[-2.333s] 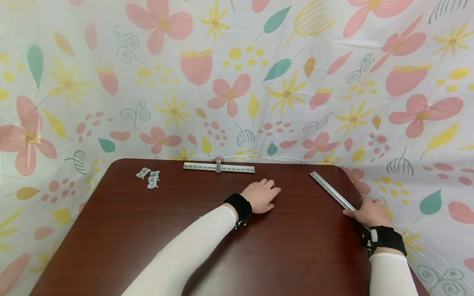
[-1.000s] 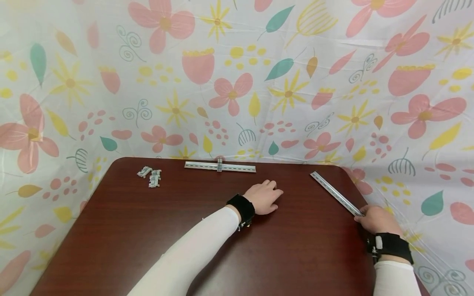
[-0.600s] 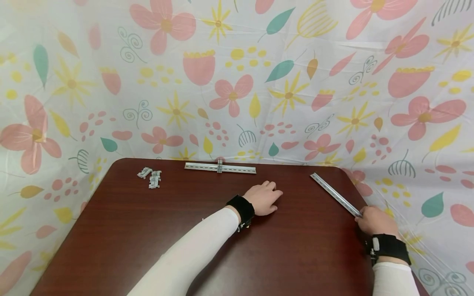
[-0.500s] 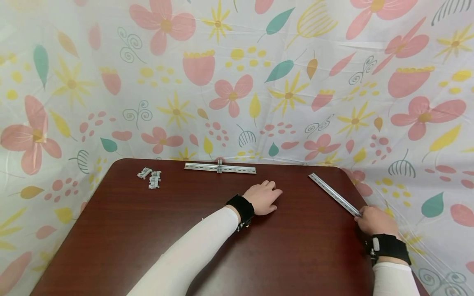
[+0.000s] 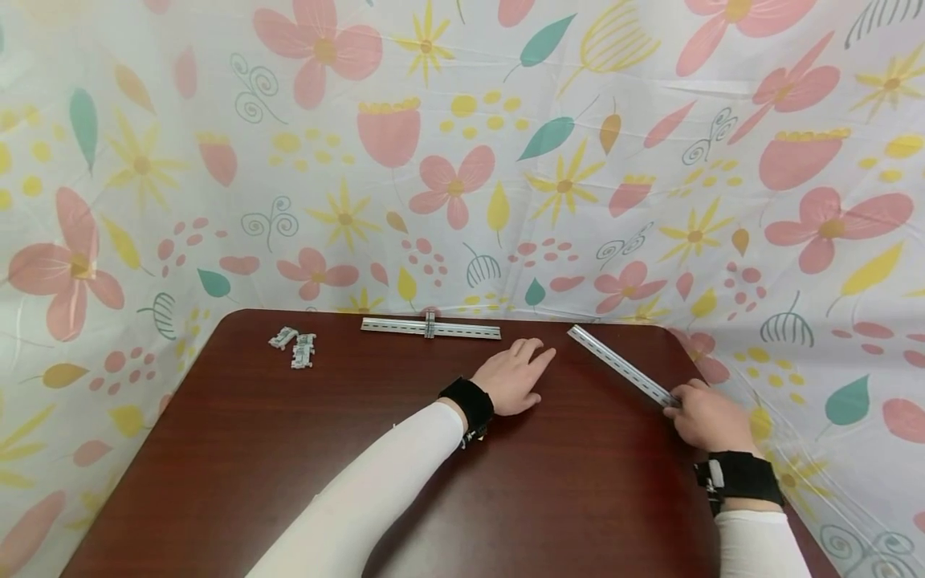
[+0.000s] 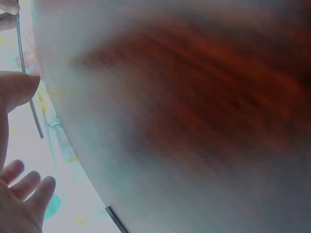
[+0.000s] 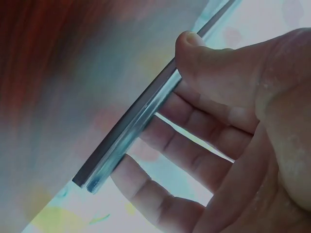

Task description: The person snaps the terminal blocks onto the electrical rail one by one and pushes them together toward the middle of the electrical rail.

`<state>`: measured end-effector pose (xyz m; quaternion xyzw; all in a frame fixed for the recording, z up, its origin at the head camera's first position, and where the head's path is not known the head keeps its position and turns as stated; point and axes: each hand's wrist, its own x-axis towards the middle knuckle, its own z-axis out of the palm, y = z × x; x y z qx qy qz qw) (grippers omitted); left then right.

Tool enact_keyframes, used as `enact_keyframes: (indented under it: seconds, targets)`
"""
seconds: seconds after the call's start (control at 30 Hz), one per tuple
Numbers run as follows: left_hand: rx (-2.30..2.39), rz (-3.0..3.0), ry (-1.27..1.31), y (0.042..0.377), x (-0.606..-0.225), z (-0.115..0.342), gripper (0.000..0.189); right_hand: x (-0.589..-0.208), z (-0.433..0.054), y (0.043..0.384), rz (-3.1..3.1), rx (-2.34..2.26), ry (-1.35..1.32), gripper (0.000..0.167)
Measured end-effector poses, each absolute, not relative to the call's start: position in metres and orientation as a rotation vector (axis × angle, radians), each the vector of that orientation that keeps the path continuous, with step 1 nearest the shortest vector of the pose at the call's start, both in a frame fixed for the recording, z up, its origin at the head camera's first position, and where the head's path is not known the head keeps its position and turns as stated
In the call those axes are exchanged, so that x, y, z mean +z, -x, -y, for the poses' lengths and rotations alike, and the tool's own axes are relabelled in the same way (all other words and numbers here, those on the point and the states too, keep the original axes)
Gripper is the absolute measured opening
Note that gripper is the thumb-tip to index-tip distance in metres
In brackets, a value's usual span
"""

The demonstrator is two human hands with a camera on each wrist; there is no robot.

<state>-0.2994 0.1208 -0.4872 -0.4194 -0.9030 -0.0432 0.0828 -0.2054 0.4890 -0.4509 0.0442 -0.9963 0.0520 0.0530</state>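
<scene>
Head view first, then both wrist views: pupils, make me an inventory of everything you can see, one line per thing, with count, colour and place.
Table: one, dark reddish brown, under the hands
Patterned sheet: at least one, white with pink, yellow and green motifs, behind the table
Far rail: one, silver, along the table's far edge
Crosspiece: one, grey, across the far rail
Small pieces: at least two, pale grey, far left corner
Held rail: one, silver, right side, near end in the right hand
Wristbands: two, black, one per wrist
Sleeves: two, white, on the forearms
Left hand: one, bare, right of the table's centre
Right hand: one, bare, gripping the held rail
</scene>
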Motion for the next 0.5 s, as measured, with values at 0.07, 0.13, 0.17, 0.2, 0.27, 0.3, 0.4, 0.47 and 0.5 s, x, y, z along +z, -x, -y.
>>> enact_keyframes:
  seconds: [0.07,0.13,0.17,0.2,0.27,0.3,0.4,0.47,0.5]
  targets:
    - [-0.151,2.689,1.246,0.301,-0.486,-0.118,0.090,-0.450,-0.479,0.206,3.014,0.166,-0.177,0.021]
    - [-0.160,2.681,1.245,0.304,-0.486,-0.115,0.092,-0.451,-0.468,0.208,3.003,0.179,-0.209,0.021]
    - [-0.160,2.676,1.246,0.305,-0.486,-0.114,0.092,-0.451,-0.462,0.208,2.995,0.186,-0.225,0.021]
    - [-0.160,2.674,1.246,0.307,-0.486,-0.112,0.092,-0.451,-0.457,0.209,2.989,0.186,-0.243,0.021]
    - [-0.142,2.674,1.245,0.309,-0.486,-0.108,0.091,-0.452,-0.447,0.210,2.976,0.176,-0.273,0.022]
    - [-0.130,2.676,1.244,0.310,-0.486,-0.106,0.091,-0.453,-0.443,0.211,2.968,0.172,-0.290,0.023]
    - [-0.110,2.696,1.243,0.313,-0.486,-0.099,0.091,-0.455,-0.430,0.213,2.949,0.159,-0.338,0.024]
    - [-0.116,2.719,1.248,0.316,-0.486,-0.094,0.091,-0.457,-0.422,0.214,2.942,0.157,-0.367,0.023]
    - [-0.124,2.732,1.252,0.317,-0.486,-0.092,0.091,-0.458,-0.418,0.215,2.939,0.152,-0.382,0.022]
